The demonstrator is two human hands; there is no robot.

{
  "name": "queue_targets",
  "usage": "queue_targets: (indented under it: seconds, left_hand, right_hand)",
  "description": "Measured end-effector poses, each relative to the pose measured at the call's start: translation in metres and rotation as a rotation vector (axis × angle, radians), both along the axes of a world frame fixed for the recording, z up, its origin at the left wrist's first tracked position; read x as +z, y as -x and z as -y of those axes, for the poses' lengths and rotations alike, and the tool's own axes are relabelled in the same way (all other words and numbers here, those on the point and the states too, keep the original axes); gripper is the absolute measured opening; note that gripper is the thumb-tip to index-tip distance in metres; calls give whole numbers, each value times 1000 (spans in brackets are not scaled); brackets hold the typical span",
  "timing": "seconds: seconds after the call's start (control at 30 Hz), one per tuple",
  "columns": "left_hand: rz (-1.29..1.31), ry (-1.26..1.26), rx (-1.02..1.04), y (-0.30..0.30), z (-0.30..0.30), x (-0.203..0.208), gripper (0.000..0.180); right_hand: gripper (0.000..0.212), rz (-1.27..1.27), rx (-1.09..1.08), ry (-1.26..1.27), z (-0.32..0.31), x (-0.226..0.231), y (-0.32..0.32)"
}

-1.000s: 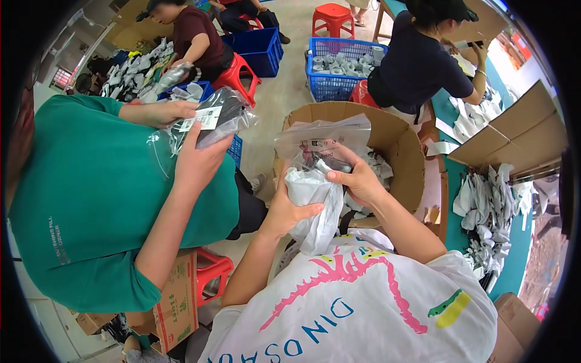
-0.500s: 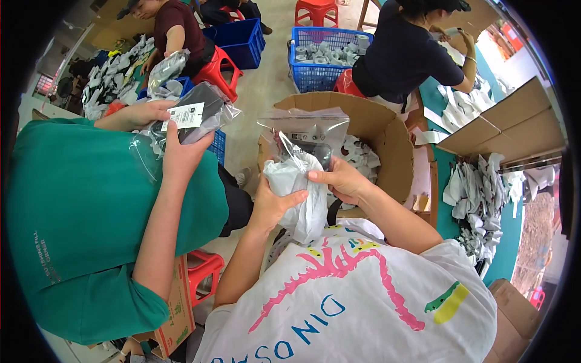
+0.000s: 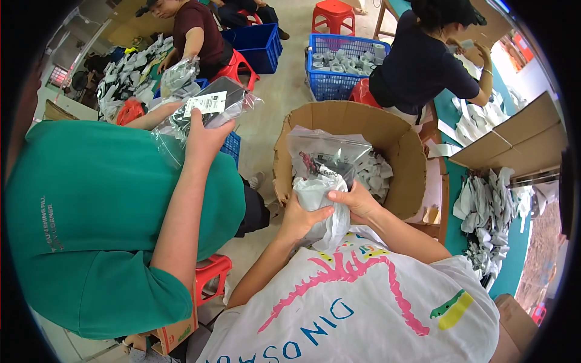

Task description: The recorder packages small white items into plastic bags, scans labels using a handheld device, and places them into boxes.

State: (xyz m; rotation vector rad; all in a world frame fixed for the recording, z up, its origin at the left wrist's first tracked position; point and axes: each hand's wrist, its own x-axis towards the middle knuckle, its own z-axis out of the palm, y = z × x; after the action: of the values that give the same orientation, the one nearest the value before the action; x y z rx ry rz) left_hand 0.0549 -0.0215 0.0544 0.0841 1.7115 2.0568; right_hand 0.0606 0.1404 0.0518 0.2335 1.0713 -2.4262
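In front of my chest I hold a bundle of crumpled white wrapping paper (image 3: 321, 196) together with a clear plastic bag (image 3: 330, 144). My left hand (image 3: 304, 219) grips the bundle's left side, its thumb lying across the front. On the other side my right hand (image 3: 358, 202) has its thumb over the paper; the fingers behind are mostly hidden. The bag stands up above the paper, with dark print and something dark in or behind its lower part. Whether the bundle is partly inside the bag I cannot tell.
Beyond my hands stands a large cardboard box (image 3: 402, 130) holding white paper-wrapped pieces. At my left, a person in green (image 3: 109, 199) handles a clear bag with a white label (image 3: 207, 101). A blue crate (image 3: 345, 81) and red stool (image 3: 333, 15) lie farther off. Wrapped pieces cover the right-hand table (image 3: 451, 209).
The whole view has shifted, so most things appear farther right and lower. My hands keep hold of the paper bundle and bag. The person in green still holds the labelled bag.
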Motion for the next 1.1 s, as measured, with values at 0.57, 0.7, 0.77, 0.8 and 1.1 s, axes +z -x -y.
queue_targets:
  seconds: [0.57,0.7,0.77,0.8,1.1]
  left_hand:
    - [-132,146,-116,-6,-5,-19,48]
    - [-220,288,189,-9,12,-24,35]
    - [7,-57,333,-3,20,-21,29]
    - [-193,20,307,2,26,-22,27]
    - [-843,560,55,18,27,7,42]
  right_hand:
    - [48,59,15,-99,-5,-25,5]
    - [52,82,24,-29,-5,-22,4]
    - [56,87,54,8,-6,-17,3]
    - [56,88,56,7,-6,-17,4]
    - [61,81,116,81,-8,-24,1]
